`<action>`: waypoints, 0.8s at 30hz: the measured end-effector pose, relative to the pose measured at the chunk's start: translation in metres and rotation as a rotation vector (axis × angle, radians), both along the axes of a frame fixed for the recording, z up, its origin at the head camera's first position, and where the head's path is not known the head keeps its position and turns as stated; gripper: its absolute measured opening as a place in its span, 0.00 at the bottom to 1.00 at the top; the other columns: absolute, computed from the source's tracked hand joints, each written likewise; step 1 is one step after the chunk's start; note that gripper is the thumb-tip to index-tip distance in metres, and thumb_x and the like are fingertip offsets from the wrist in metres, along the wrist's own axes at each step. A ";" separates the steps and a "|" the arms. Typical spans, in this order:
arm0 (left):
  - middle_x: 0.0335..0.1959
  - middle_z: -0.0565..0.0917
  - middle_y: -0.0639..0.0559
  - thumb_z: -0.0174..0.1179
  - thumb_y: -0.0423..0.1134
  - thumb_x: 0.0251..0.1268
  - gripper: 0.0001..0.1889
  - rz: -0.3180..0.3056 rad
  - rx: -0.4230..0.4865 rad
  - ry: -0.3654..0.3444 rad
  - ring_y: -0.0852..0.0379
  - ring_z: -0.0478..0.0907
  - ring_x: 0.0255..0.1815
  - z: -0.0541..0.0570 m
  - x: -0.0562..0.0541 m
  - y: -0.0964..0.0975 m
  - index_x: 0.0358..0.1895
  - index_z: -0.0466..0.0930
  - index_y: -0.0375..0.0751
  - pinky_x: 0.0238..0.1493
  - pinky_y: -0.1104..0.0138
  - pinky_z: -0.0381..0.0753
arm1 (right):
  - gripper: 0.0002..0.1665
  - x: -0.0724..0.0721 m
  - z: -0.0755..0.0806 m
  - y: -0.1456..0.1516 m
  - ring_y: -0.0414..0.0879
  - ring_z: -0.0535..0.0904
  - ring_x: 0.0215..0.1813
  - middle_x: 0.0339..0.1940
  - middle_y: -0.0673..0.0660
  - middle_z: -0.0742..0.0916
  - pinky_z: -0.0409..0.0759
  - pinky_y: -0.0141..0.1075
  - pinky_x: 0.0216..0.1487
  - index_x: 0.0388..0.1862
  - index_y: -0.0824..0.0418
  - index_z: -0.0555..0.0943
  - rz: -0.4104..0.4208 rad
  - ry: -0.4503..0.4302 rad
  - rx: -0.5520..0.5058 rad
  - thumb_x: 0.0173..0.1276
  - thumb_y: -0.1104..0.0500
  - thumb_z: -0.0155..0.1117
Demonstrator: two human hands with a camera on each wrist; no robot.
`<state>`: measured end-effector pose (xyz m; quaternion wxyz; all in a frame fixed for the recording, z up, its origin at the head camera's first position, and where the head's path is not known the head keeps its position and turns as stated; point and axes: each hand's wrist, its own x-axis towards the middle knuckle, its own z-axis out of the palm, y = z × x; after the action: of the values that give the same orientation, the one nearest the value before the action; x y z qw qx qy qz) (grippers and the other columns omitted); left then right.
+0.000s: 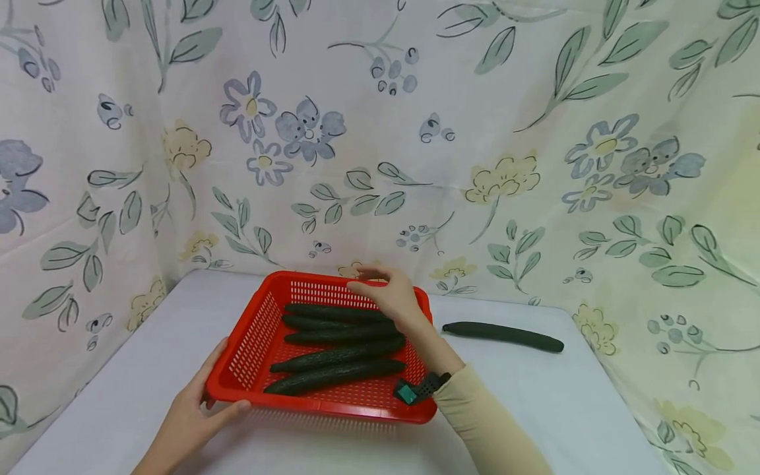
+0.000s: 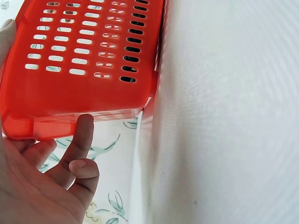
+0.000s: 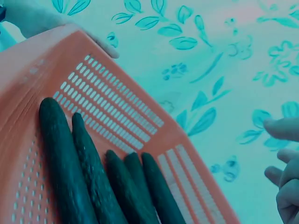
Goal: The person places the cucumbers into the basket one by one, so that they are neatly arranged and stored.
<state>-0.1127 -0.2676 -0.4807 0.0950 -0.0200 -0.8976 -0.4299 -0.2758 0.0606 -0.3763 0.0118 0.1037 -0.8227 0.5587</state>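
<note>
A red plastic basket (image 1: 320, 410) with slotted walls stands on the white table, and several dark green cucumbers (image 1: 335, 376) lie side by side in it. My left hand (image 1: 192, 412) holds the basket's near left corner, thumb at the front rim and fingers along the left side. In the left wrist view, fingertips (image 2: 85, 122) reach the basket's rim from outside. Over the far right part of the basket hovers my right hand (image 1: 392, 297), fingers loosely bent and nothing between them. Part of the basket's right side is hidden behind the right forearm.
One more cucumber (image 1: 503, 335) lies on the white table (image 1: 510, 396) to the right of the basket. A flower-patterned cloth (image 1: 380, 132) hangs behind and along the sides of the table. A dark band with a small device (image 1: 410, 392) sits on the right wrist.
</note>
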 end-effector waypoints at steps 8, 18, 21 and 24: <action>0.81 0.66 0.35 0.77 0.53 0.63 0.60 0.004 -0.007 -0.053 0.49 0.76 0.61 -0.001 -0.002 0.000 0.89 0.42 0.61 0.43 0.70 0.82 | 0.28 0.032 -0.009 0.054 0.53 0.74 0.74 0.63 0.51 0.88 0.69 0.65 0.73 0.64 0.50 0.87 -0.056 0.019 0.014 0.67 0.45 0.78; 0.81 0.65 0.35 0.77 0.52 0.63 0.59 -0.004 0.009 -0.055 0.51 0.76 0.60 -0.004 -0.004 -0.001 0.89 0.42 0.58 0.42 0.70 0.82 | 0.29 0.077 -0.044 0.116 0.43 0.86 0.26 0.66 0.55 0.86 0.81 0.29 0.34 0.65 0.53 0.86 -0.151 0.041 0.010 0.68 0.47 0.79; 0.82 0.63 0.34 0.76 0.52 0.64 0.60 -0.007 0.014 -0.070 0.41 0.75 0.63 -0.004 -0.005 -0.003 0.89 0.40 0.58 0.42 0.70 0.83 | 0.27 0.089 -0.055 0.125 0.41 0.82 0.20 0.65 0.56 0.86 0.75 0.28 0.25 0.65 0.54 0.86 -0.164 0.037 -0.030 0.68 0.50 0.79; 0.82 0.64 0.34 0.77 0.51 0.64 0.59 -0.004 0.008 -0.057 0.47 0.75 0.63 -0.003 -0.004 -0.003 0.89 0.41 0.58 0.42 0.71 0.82 | 0.28 0.097 -0.064 0.129 0.41 0.69 0.13 0.64 0.57 0.87 0.64 0.30 0.18 0.65 0.54 0.85 -0.160 0.040 -0.046 0.68 0.52 0.80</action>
<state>-0.1171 -0.2707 -0.4841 0.0689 -0.0093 -0.8983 -0.4339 -0.1785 0.1898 -0.4403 0.0753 0.0485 -0.8150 0.5725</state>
